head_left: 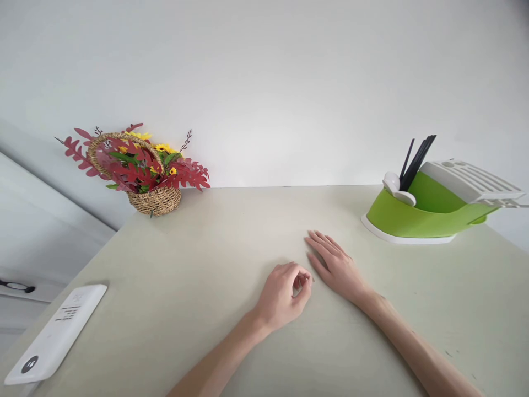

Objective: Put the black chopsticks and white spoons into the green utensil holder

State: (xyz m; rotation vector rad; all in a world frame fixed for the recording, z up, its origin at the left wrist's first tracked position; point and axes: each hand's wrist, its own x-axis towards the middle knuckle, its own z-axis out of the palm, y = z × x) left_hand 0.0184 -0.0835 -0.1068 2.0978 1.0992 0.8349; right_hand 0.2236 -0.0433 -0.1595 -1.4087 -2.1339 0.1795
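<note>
My left hand (284,295) is curled above the tabletop (231,237), thumb and forefinger tips meeting in a loose ring. No object shows inside that ring. Just to its right, my right hand (334,263) lies flat, palm down on the table, with its fingers stretched out and pointing up and left. Nothing is under or in it that I can see. The two hands are close together but apart. Nearest to the right hand among the objects is a green utensil holder (413,220) with a white base, farther back on the right.
Dark chopsticks (417,162) and white spoons (405,197) stand in the holder beside its white slotted rack (475,179). A wicker basket (155,201) of red leaves and yellow flowers stands back left. A flat white printed object (58,333) lies at the left edge. A wall (264,94) rises behind.
</note>
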